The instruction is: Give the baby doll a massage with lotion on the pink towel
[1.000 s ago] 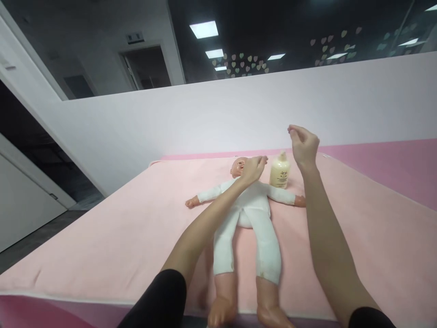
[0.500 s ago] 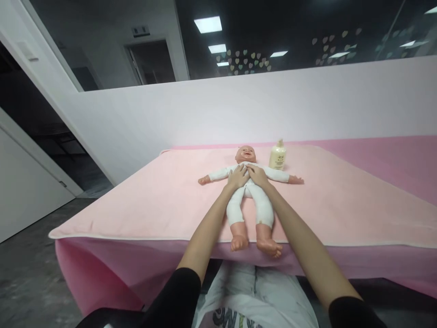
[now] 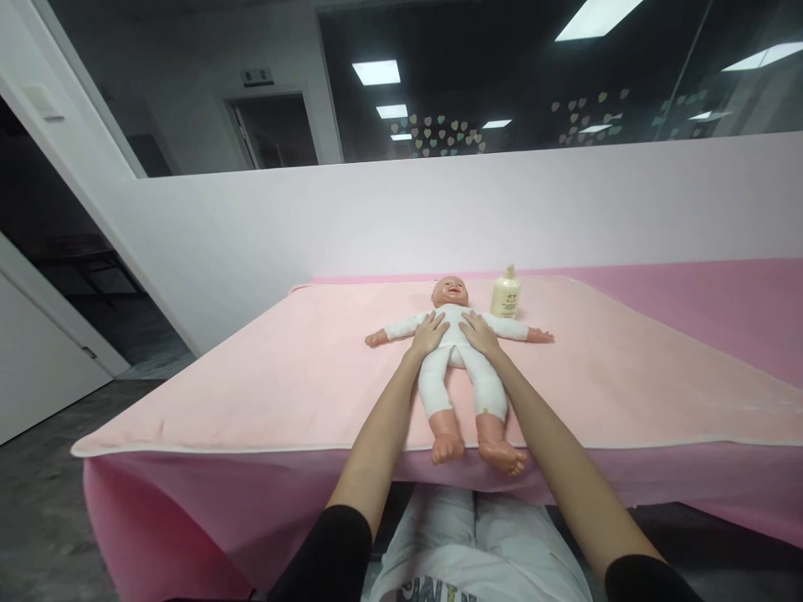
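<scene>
A baby doll (image 3: 456, 359) in a white bodysuit lies on its back, head away from me, arms spread wide and bare feet at the table's front edge. My left hand (image 3: 430, 333) rests flat on the left side of its torso, fingers pointing up toward the shoulder. On the right side of the torso lies my right hand (image 3: 480, 334), fingers extended. A strip of the white chest and belly shows between the two hands. Just beyond the doll's arm on the right stands a pale yellow pump bottle (image 3: 505, 295).
A light pink blanket (image 3: 251, 385) with a white edge covers the table, over a darker pink cloth (image 3: 703, 309). Behind it rises a white wall (image 3: 389, 217) with a dark window (image 3: 514, 75) above. A door (image 3: 43, 343) stands at the left.
My hands have moved apart, from close together at the middle of the doll's torso out to its two sides. The view has shifted slightly.
</scene>
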Available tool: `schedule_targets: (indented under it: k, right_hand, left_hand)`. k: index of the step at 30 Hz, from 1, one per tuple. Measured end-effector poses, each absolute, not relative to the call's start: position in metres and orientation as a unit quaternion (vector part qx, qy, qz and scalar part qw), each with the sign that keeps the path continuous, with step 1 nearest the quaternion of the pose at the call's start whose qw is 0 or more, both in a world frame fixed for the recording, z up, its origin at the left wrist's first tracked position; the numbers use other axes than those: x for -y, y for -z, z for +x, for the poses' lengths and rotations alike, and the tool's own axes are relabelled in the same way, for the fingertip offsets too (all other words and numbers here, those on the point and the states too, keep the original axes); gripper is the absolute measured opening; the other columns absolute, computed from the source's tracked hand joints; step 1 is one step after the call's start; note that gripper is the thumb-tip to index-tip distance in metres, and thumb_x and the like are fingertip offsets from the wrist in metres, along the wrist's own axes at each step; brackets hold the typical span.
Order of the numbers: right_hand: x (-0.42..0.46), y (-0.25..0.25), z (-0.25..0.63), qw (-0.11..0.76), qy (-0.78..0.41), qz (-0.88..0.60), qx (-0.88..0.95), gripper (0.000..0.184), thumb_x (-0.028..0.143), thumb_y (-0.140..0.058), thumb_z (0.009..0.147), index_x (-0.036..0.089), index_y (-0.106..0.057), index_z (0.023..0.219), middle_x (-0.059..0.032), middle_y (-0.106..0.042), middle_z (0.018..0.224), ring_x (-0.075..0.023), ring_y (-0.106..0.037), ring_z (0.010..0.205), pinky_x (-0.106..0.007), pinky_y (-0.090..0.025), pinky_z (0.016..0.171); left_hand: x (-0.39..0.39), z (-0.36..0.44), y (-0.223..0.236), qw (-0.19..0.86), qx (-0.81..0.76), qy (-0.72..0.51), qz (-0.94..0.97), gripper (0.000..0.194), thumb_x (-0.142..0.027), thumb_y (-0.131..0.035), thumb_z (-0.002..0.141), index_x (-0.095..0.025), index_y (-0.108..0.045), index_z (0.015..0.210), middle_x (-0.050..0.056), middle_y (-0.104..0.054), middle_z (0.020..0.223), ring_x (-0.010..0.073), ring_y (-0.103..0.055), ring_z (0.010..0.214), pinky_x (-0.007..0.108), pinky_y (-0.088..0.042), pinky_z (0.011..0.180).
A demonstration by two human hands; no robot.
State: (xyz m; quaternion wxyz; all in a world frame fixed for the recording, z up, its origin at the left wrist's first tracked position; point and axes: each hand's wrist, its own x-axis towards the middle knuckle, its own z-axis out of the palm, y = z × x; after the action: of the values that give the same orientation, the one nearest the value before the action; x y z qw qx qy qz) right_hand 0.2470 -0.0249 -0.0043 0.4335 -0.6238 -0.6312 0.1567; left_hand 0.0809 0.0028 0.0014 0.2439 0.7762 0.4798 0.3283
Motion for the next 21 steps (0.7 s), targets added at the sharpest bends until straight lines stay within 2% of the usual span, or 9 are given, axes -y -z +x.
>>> schedule_targets:
  k: [2,4,7,10,12,14,17,19,21]
  right_hand:
    - [0.027,0.005,0.249,0.44,-0.157,-0.641,0.609,0.046,0.038,-0.054,0.086,0.018,-0.057,0.127,-0.0117,-0.04,0.147,-0.0279,-0.029,0.14,-0.05,-0.017,0.116]
    - [0.033,0.004,0.252,0.458,-0.128,-0.647,0.596,0.046,0.038,-0.054,0.085,0.013,-0.059,0.124,-0.0154,-0.048,0.14,-0.0278,-0.039,0.135,-0.046,-0.026,0.114]
    - [0.041,0.001,0.254,0.472,-0.067,-0.611,0.632,0.029,0.024,-0.053,0.083,0.014,-0.069,0.105,-0.0124,-0.066,0.117,-0.0253,-0.056,0.117,-0.041,-0.035,0.109]
    - [0.044,-0.001,0.254,0.47,-0.075,-0.546,0.689,0.028,0.012,-0.049,0.078,0.018,-0.072,0.092,-0.0063,-0.071,0.105,-0.0206,-0.062,0.107,-0.035,-0.041,0.104]
    - [0.041,-0.001,0.253,0.465,-0.1,-0.528,0.703,0.031,0.013,-0.048,0.08,0.019,-0.072,0.099,-0.0055,-0.069,0.112,-0.0195,-0.06,0.112,-0.035,-0.039,0.106]
    - [0.037,0.0,0.252,0.445,-0.117,-0.532,0.71,0.033,0.018,-0.047,0.085,0.02,-0.068,0.11,-0.0058,-0.063,0.124,-0.0205,-0.053,0.122,-0.042,-0.029,0.113]
    - [0.029,0.004,0.252,0.412,-0.14,-0.566,0.701,0.035,0.027,-0.048,0.089,0.026,-0.062,0.121,-0.0035,-0.05,0.14,-0.0245,-0.036,0.137,-0.056,-0.011,0.115]
    - [0.027,0.007,0.253,0.404,-0.154,-0.594,0.678,0.037,0.033,-0.05,0.089,0.028,-0.059,0.125,-0.0037,-0.043,0.146,-0.0272,-0.028,0.141,-0.059,-0.008,0.114]
    - [0.028,0.009,0.254,0.415,-0.154,-0.609,0.658,0.042,0.036,-0.052,0.088,0.024,-0.057,0.128,-0.0071,-0.04,0.147,-0.0275,-0.028,0.141,-0.053,-0.012,0.116]
  left_hand:
    - [-0.003,0.081,0.0,0.249,-0.51,-0.336,0.751,0.061,-0.042,-0.043,0.09,-0.011,-0.039,0.142,0.016,-0.026,0.154,0.0247,-0.019,0.145,0.043,-0.016,0.117]
    - [0.001,0.082,-0.003,0.239,-0.515,-0.357,0.742,0.054,-0.032,-0.045,0.089,-0.007,-0.045,0.138,0.018,-0.035,0.15,0.0238,-0.028,0.142,0.039,-0.021,0.117]
    - [0.01,0.085,-0.01,0.223,-0.45,-0.386,0.774,0.044,-0.005,-0.041,0.079,-0.014,-0.068,0.114,0.011,-0.061,0.13,0.0178,-0.049,0.129,0.033,-0.032,0.112]
    - [0.015,0.087,-0.015,0.237,-0.38,-0.385,0.806,0.05,0.003,-0.037,0.07,-0.017,-0.074,0.096,0.005,-0.072,0.107,0.0148,-0.059,0.117,0.031,-0.039,0.108]
    - [0.015,0.088,-0.016,0.243,-0.375,-0.383,0.808,0.05,0.001,-0.036,0.072,-0.018,-0.073,0.1,0.004,-0.071,0.11,0.0144,-0.059,0.116,0.032,-0.038,0.108]
    - [0.012,0.089,-0.015,0.241,-0.379,-0.371,0.813,0.046,-0.006,-0.038,0.079,-0.02,-0.069,0.11,0.003,-0.066,0.123,0.0153,-0.055,0.12,0.036,-0.034,0.112]
    - [0.008,0.09,-0.012,0.232,-0.416,-0.333,0.814,0.039,-0.027,-0.045,0.088,-0.026,-0.06,0.124,0.003,-0.048,0.144,0.0219,-0.037,0.138,0.051,-0.015,0.117]
    - [0.005,0.09,-0.009,0.236,-0.462,-0.322,0.792,0.043,-0.038,-0.05,0.087,-0.028,-0.055,0.129,0.004,-0.036,0.152,0.0262,-0.022,0.144,0.056,-0.006,0.116]
    - [0.004,0.087,-0.004,0.261,-0.489,-0.344,0.757,0.047,-0.041,-0.052,0.086,-0.025,-0.053,0.131,0.007,-0.033,0.153,0.0265,-0.02,0.145,0.053,-0.007,0.117]
